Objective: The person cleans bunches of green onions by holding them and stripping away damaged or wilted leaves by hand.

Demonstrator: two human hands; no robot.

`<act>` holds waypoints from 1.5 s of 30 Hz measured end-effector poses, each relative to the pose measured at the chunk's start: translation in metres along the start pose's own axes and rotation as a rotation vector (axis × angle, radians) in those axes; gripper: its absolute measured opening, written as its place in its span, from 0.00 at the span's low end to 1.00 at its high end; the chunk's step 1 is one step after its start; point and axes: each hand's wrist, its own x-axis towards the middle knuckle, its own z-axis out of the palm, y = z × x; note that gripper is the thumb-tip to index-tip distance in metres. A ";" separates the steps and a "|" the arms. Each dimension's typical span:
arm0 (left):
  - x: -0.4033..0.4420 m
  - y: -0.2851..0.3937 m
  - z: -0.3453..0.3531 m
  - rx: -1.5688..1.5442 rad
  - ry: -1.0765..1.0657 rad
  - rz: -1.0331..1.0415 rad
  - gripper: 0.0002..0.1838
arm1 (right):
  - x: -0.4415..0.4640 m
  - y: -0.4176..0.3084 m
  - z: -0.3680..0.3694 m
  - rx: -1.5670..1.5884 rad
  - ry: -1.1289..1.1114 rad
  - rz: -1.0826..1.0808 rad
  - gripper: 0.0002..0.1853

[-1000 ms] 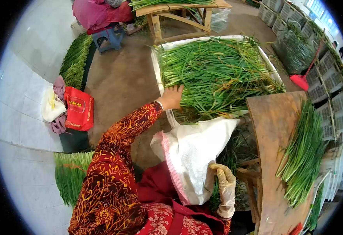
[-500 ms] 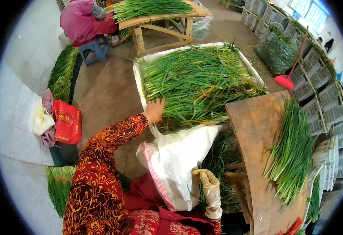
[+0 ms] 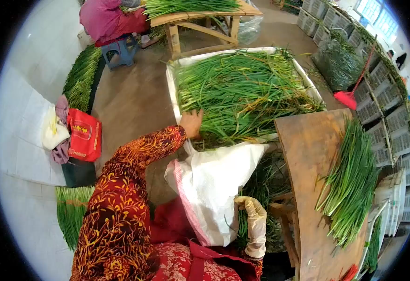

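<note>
While the bare left hand (image 3: 192,123) sits on the near left corner of the chives (image 3: 247,93) in the head view, its fingers are slightly apart; underside hidden, can't tell if it grips any. Chives fill a white tray (image 3: 171,91). Gloved right hand (image 3: 253,218) is curled at the right edge of a white woven sack (image 3: 214,187); can't tell if it's clamped on it. Sack sits between the lap and the tray.

Surfaces: bare wooden table (image 3: 303,196) on the right, scuffed brown top, loose chive bundle (image 3: 350,182) lying lengthwise. Second wooden table (image 3: 247,8) beyond the tray, more chives on top.

Room: brown floor (image 3: 120,89), white tiled wall (image 3: 25,112) on the left, red bag (image 3: 85,136) against it. Person (image 3: 102,18) seated on a blue stool (image 3: 120,52) at the back. Grey crates (image 3: 380,107) stacked along the right, red broom (image 3: 346,99) beside them.
</note>
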 end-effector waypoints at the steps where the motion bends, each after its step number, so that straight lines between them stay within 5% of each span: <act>1: 0.001 -0.002 0.001 -0.041 0.007 0.015 0.47 | -0.002 0.002 -0.001 0.000 0.020 -0.004 0.13; 7: -0.001 0.000 -0.005 -0.163 -0.028 -0.020 0.42 | -0.008 0.012 -0.013 -0.001 0.062 -0.003 0.16; 11: 0.007 -0.009 -0.004 -0.208 -0.020 -0.052 0.47 | -0.009 0.006 -0.012 -0.040 0.099 -0.026 0.17; 17: 0.014 -0.031 -0.048 -0.285 0.034 0.094 0.45 | -0.006 0.006 -0.022 -0.083 0.142 -0.019 0.17; 24: 0.046 -0.044 -0.162 -0.203 -0.168 0.303 0.25 | 0.019 -0.053 0.000 -0.176 0.054 -0.243 0.12; 28: 0.050 -0.034 -0.203 -0.165 -0.196 0.407 0.29 | 0.068 -0.106 0.036 -0.765 0.125 -0.817 0.34; 33: 0.042 -0.028 -0.198 -0.259 -0.189 0.337 0.31 | 0.154 -0.107 0.096 -1.279 0.213 -0.873 0.52; 41: 0.027 -0.039 -0.171 -0.481 -0.042 0.261 0.36 | 0.230 -0.093 0.130 -1.234 0.277 -0.917 0.56; 45: 0.003 -0.026 -0.190 -0.650 -0.002 0.152 0.35 | 0.245 -0.097 0.123 -1.059 0.187 -1.146 0.55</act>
